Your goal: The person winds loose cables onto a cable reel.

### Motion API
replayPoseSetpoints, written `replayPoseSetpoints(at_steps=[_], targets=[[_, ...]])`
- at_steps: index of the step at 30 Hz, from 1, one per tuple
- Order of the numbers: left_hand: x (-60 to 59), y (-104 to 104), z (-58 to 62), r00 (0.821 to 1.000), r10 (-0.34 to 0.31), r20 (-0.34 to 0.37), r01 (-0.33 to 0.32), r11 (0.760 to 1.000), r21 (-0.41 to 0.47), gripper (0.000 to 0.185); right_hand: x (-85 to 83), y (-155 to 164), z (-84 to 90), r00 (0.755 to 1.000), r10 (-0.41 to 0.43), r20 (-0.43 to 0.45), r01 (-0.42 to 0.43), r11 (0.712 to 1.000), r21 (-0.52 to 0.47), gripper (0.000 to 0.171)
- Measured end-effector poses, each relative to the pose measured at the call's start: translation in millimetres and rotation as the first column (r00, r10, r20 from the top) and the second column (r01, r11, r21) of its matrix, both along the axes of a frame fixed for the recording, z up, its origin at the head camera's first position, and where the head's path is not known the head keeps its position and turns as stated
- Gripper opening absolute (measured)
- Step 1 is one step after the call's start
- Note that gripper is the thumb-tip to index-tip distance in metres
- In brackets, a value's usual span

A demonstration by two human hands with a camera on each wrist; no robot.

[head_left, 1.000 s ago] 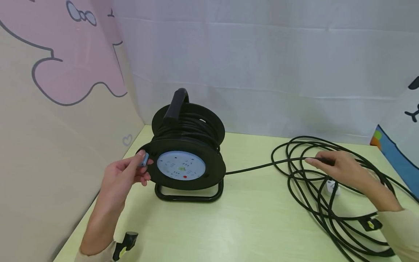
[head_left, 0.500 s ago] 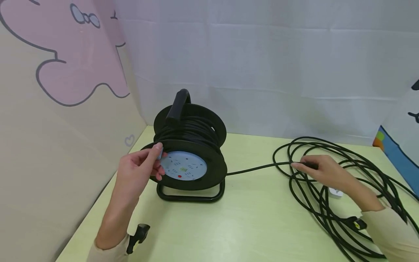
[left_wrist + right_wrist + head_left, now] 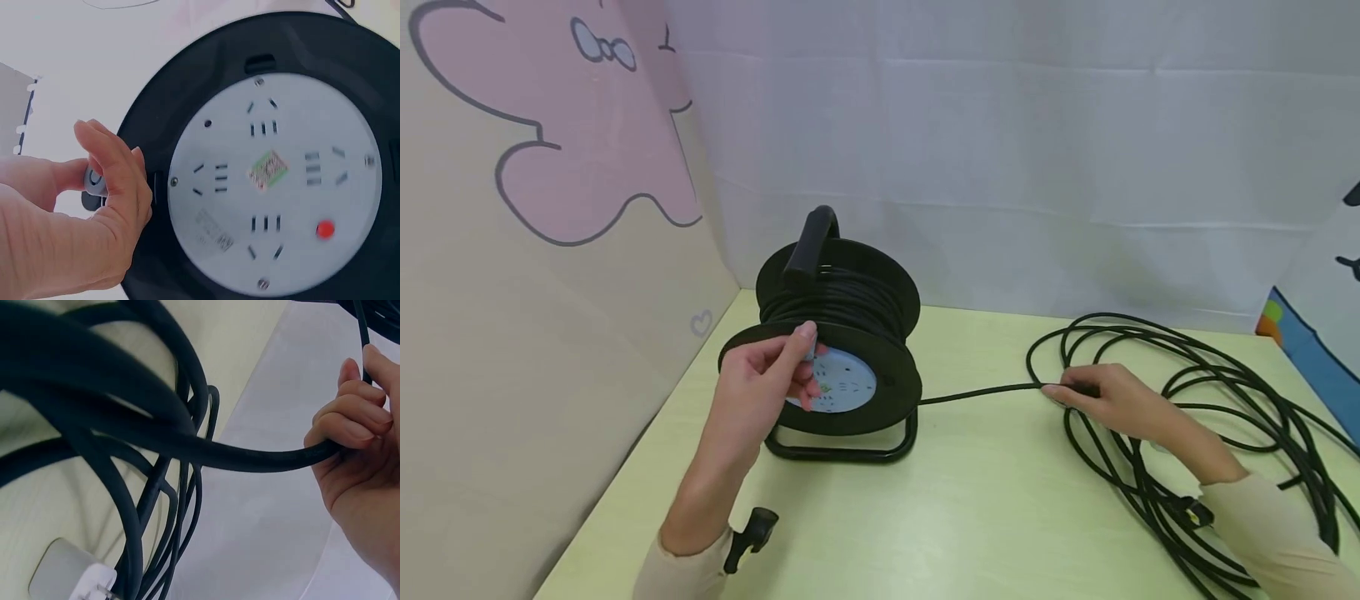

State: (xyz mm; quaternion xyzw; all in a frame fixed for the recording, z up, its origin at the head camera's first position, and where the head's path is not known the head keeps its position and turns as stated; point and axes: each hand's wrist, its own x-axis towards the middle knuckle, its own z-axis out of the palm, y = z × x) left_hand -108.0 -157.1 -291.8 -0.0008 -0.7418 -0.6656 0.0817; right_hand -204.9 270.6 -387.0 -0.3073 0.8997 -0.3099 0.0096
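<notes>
A black cable reel (image 3: pixel 897 383) with a pale blue socket plate (image 3: pixel 847 379) stands on its tube frame (image 3: pixel 835 455). My left hand (image 3: pixel 760 379) is at the reel's front disc, thumb and fingers pinching its small grey-blue crank knob (image 3: pixel 95 181). The red button (image 3: pixel 325 229) shows on the plate in the left wrist view. From the reel's right side a black cable (image 3: pixel 977 393) runs to my right hand (image 3: pixel 1116 404), whose fingers curl round it. Past that hand the cable leads into loose loops (image 3: pixel 131 512). More cable (image 3: pixel 857 300) is wound on the drum.
Loose cable loops (image 3: pixel 1247 379) spread over the right of the pale table (image 3: pixel 955 517). A white plug (image 3: pixel 69 572) lies among them. The reel's carrying handle (image 3: pixel 811 246) rises above the drum. White sheeting (image 3: pixel 1000 167) stands behind, and a printed panel (image 3: pixel 550 333) at left.
My left hand has carried the crank knob rightward across the reel's front as the disc turns. My right hand has moved left toward the reel, still holding the cable.
</notes>
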Motion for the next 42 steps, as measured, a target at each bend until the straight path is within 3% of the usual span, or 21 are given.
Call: replayPoseSetpoints(at_steps=[6, 10, 14, 21, 31, 36, 42], targets=[[-1.7, 10, -3.4, 0.999, -0.036, 0.023, 0.036, 0.999, 0.018, 0.045, 0.6, -9, -4.3, 0.997, 0.066, 0.027, -0.065, 0.998, -0.023, 0.030], [-1.2, 19, -6.7, 0.998, -0.058, 0.002, 0.058, 0.998, 0.036, 0.042, 0.8, -15, -5.4, 0.996, 0.090, 0.024, -0.090, 0.996, -0.024, 0.029], [-1.0, 30, -9.7, 0.997, -0.078, -0.027, 0.079, 0.996, 0.036, 0.038, 0.6, -19, -6.2, 0.996, 0.092, 0.006, -0.092, 0.996, -0.020, 0.030], [-0.5, 49, -19.7, 0.993, -0.118, 0.006, 0.118, 0.993, 0.017, 0.038, -1.1, -29, -7.9, 0.996, 0.088, 0.016, -0.088, 0.996, -0.006, 0.029], [-6.3, 72, -52.4, 0.970, -0.233, 0.075, 0.233, 0.972, 0.015, 0.036, -4.9, -28, -10.3, 0.998, 0.054, -0.021, -0.053, 0.998, 0.039, 0.023], [-8.2, 76, -74.2, 0.961, -0.248, 0.125, 0.259, 0.963, -0.075, 0.036, -3.1, -21, -10.7, 0.999, 0.029, -0.033, -0.028, 0.998, 0.048, 0.026], [-8.9, 67, -98.6, 0.952, -0.243, 0.183, 0.273, 0.949, -0.156, 0.037, 0.0, -9, -4.2, 0.995, -0.015, -0.096, 0.025, 0.994, 0.110, 0.029]])
